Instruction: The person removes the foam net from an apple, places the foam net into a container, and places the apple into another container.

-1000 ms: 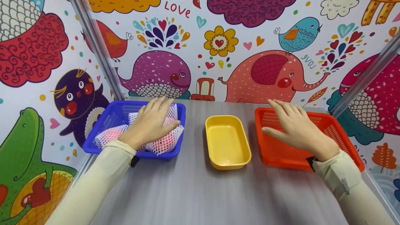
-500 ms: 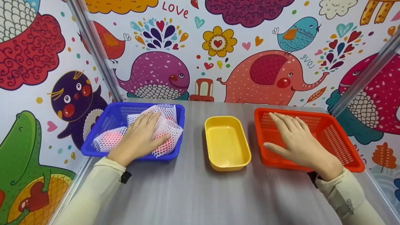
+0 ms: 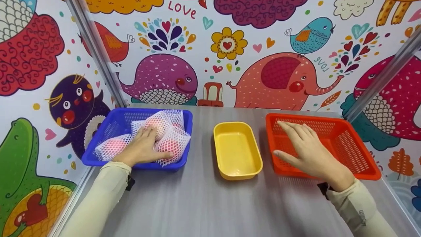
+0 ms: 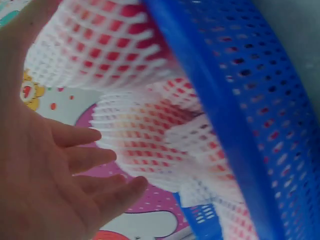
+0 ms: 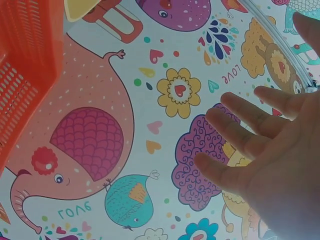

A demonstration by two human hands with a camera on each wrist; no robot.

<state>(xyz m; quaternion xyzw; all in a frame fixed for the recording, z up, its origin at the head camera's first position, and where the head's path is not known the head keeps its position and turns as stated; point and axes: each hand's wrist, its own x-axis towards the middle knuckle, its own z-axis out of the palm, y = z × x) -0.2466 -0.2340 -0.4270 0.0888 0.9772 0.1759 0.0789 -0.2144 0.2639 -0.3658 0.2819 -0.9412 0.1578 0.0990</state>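
Observation:
A blue perforated basket (image 3: 189,128) on the left holds several round, pinkish-red fruits in white foam nets, among them one netted fruit (image 3: 158,125) near the top and another netted fruit (image 3: 172,148) at the right. My left hand (image 3: 139,148) is over the basket, fingers extended and thumb spread beside the netted fruits. In the left wrist view its fingers (image 4: 87,155) lie close to a netted fruit (image 4: 145,135) without curling round it; contact is hard to tell. My right hand (image 3: 307,151) hovers over the red basket (image 3: 358,148), fingers spread, holding nothing.
Between the two baskets stands a yellow plastic tub (image 3: 237,153) with nothing in it. All rest on a grey table (image 3: 210,204). Walls printed with cartoon animals (image 3: 273,79) rise behind and at both sides, with metal posts (image 3: 95,49) at the corners.
My left hand has lowered and moved left and nearer to me over the blue basket, coming down beside the netted fruits. The right hand dropped slightly and stays over the red basket.

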